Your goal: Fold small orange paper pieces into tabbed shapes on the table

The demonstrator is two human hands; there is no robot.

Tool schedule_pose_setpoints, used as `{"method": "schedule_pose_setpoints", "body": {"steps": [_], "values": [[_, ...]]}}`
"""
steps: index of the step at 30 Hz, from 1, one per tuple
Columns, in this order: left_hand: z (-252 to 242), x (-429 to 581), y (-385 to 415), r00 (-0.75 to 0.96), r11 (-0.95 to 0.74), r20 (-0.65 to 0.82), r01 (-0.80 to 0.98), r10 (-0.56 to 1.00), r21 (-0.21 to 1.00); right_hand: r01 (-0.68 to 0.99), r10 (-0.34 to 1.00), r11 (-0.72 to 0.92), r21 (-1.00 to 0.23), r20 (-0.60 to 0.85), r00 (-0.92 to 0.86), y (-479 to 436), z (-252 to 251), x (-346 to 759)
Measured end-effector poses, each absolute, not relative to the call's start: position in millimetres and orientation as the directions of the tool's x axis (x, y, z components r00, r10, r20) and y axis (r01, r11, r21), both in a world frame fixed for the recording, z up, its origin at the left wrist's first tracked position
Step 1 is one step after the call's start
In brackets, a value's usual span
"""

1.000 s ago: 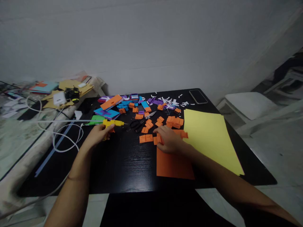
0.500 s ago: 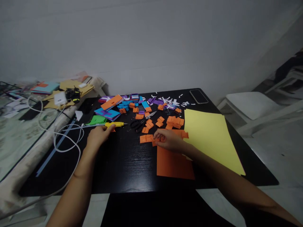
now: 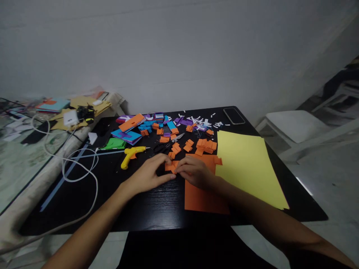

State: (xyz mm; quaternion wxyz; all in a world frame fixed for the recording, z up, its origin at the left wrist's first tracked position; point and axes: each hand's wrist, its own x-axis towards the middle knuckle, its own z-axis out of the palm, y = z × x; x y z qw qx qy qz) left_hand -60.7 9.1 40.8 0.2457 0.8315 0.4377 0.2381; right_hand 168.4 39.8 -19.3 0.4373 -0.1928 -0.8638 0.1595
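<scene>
A small folded orange paper piece (image 3: 171, 166) lies on the black table between my hands. My left hand (image 3: 150, 172) is spread around its left side, the index finger at its upper edge and the thumb stretched along below. With closed fingers, my right hand (image 3: 194, 171) pinches the right end of that piece. Beneath the right hand lies a larger orange sheet (image 3: 206, 198). The yellow glue gun (image 3: 131, 155) rests on the table left of my hands. Black-handled scissors (image 3: 169, 143) lie just beyond them.
Folded orange pieces (image 3: 206, 145) are heaped behind the right hand. Yellow sheets (image 3: 246, 164) lie at the right, a phone (image 3: 234, 115) at the far corner. Blue and orange booklets (image 3: 127, 136) and green paper (image 3: 115, 143) sit far left; a white cable (image 3: 97, 186) loops across the left side.
My left hand has let go of the glue gun, which now lies on the table, and moved right to the orange piece. My right hand has shifted slightly left and down.
</scene>
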Motion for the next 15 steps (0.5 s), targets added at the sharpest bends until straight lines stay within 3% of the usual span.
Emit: {"method": "schedule_pose_setpoints", "body": {"steps": [5, 9, 15], "values": [[35.9, -48.5, 12.3, 0.491, -0.423, 0.111, 0.588, 0.864, 0.690, 0.211, 0.419, 0.907, -0.365, 0.720, -0.554, 39.8, -22.4, 170.0], [29.5, -49.3, 12.7, 0.463, -0.410, 0.140, 0.557, 0.875, 0.722, 0.234, 0.402, 0.916, -0.327, 0.713, -0.574, 41.6, -24.8, 169.7], [18.2, -51.4, 11.2, 0.466, -0.492, 0.248, 0.529, 0.849, 0.691, 0.180, 0.462, 0.880, -0.439, 0.708, -0.534, 39.3, -25.0, 166.9]]}}
